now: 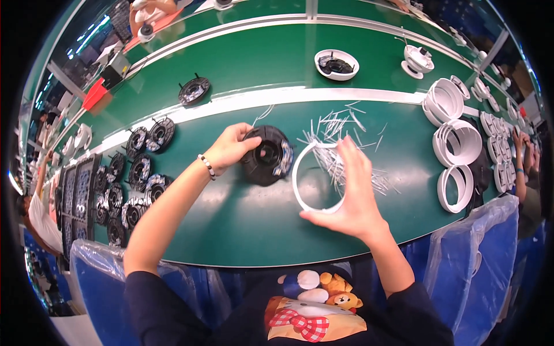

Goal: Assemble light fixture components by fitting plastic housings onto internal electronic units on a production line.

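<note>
My left hand [234, 149] grips a round black plastic base [258, 167] by its edge and centre, with shiny parts along its right side. The base is held above the green table. In my right hand [359, 196] is a white plastic ring [296, 185], its rim between thumb and fingers and its opening facing me. The ring and the base are apart, side by side. Behind the ring lies a loose pile of thin white strips [334, 153], partly hidden by the ring and my fingers.
Several black bases [140, 171] stand at the left beside a black tray [70, 199]. White rings [457, 143] are stacked at the right. Across the white rail are a black base [194, 90], a white housing [336, 64] and a white fixture [418, 59]. Other people work nearby.
</note>
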Demonstrator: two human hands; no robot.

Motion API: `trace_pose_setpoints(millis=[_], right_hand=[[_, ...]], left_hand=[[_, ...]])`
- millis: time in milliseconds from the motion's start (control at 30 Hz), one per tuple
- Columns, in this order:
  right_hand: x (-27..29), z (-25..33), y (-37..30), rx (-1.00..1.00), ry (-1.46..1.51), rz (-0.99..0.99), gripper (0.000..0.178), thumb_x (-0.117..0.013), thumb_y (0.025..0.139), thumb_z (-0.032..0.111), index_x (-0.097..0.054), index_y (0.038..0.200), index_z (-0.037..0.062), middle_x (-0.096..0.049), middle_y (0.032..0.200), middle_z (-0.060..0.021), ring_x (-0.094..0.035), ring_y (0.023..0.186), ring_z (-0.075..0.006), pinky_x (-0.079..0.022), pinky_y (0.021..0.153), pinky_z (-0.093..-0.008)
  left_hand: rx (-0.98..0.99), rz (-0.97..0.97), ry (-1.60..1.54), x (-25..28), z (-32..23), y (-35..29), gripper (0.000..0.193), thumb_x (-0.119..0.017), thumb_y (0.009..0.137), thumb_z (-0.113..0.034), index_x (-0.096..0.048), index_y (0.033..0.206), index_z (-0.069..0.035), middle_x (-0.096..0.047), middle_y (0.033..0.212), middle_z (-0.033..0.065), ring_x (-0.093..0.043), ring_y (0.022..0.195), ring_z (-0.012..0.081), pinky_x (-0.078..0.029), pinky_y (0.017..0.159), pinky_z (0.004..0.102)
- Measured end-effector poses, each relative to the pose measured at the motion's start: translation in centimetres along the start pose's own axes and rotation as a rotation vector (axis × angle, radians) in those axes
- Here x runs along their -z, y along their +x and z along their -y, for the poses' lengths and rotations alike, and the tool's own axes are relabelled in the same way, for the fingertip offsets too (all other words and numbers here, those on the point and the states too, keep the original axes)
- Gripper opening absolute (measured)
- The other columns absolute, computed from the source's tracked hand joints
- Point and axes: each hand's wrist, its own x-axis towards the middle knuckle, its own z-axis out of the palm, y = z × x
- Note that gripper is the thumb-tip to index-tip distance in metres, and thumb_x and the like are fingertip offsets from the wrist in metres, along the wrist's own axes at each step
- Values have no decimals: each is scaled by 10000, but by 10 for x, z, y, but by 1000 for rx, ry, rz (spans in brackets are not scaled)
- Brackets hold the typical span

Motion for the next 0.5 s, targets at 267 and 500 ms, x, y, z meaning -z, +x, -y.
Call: trace_pose_setpoints(millis=[267,500], right_hand=[[-21,-23,61,-153,487,-287,1097,-809,444,284,-165,1271,-38,-269,1265,-255,-299,1188,-304,-258,975,-370],[-42,-25,54,-4,437,-76,1171,-815,415,338,-125,1279,-47,-252,1274,-275,-283,1200,-338,-248,981,-393]], left_hand=[[-534,-333,-511,-80,29,25,171,-455,841,-89,-455,982,9,-515,968,53,-475,890,98,-388,805,235],[-116,342,-1205,-57,38,2,494,-330,823,-359,-383,1190,-33,-458,1165,123,-449,1069,254,-343,931,395]])
